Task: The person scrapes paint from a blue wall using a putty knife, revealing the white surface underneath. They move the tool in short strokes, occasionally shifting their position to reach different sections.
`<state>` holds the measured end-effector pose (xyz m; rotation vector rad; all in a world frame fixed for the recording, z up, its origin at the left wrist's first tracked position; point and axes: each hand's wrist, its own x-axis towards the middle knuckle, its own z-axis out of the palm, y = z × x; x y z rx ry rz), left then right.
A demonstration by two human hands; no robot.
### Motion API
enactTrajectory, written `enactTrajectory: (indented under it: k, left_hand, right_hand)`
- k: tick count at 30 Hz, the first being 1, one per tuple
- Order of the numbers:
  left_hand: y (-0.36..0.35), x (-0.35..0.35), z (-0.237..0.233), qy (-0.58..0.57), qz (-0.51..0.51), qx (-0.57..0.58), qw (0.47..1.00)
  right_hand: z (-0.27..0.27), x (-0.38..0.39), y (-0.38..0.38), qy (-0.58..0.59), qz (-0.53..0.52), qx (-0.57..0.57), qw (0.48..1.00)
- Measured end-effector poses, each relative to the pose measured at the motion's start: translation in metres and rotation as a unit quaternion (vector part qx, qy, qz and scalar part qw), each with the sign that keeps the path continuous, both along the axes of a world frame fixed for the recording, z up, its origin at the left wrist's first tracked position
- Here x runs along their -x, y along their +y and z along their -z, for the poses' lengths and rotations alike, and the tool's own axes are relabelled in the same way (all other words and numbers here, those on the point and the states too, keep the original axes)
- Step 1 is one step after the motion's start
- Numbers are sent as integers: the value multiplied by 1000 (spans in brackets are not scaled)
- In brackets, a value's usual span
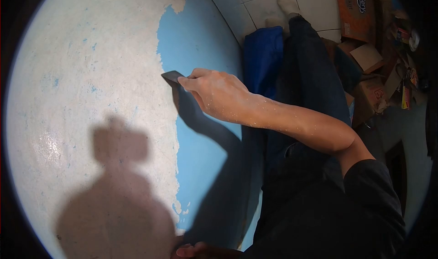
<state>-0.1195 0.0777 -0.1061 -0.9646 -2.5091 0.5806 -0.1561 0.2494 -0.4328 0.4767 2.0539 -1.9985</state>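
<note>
Left hand (197, 250) is nearest the camera, lowest in frame and deep in shadow. Only knuckles and a few fingers show. Can't tell if they're clenched or released, or whether they touch the wall (54, 136).

Black sleeve (365, 199) sits right of it. Bare forearm runs out from the sleeve toward the wall, speckled with white dust.

Right hand (218, 94) is farther along, fingers clamped on a dark scraper (172, 77), index finger lying along its top. Scraper blade is against the wall, right on the line where blue paint (196, 35) meets bare plaster (91, 67), tip pointing at the plaster side.

Plaster covers the left and centre of the wall, off-white with small blue flecks. Paint covers a band on the side next to the person's body, down to the wall's foot, with a ragged border. The hand's shadow falls on the blue band just beside the scraper. Shadow of a head with a boxy mount on top (116, 199) falls on the plaster.

Past the wall's foot: dark trousers (310, 76) and a socked foot (288, 5) on white floor tiles (319, 12). Blue cloth bundle (262, 58) lies at the wall's foot, touching the trousers.

Farthest out, cardboard boxes (358, 10) are piled on the floor, one orange with print. Clutter around them is too small to read.
</note>
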Motion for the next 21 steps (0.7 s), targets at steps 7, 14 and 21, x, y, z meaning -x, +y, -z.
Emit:
enactTrajectory:
  k: [7,14,21]
  left_hand:
    - [5,-2,3,101,9,92,991]
    - [-2,-1,2,61,24,34,997]
    - [25,-10,12,127,-162,33,978]
  right_hand:
    - [-8,-6,-3,-7,-11,-21,1000]
    - [-1,-2,1,-57,-28,26,998]
    - [17,-1,-6,-37,-11,-31,999]
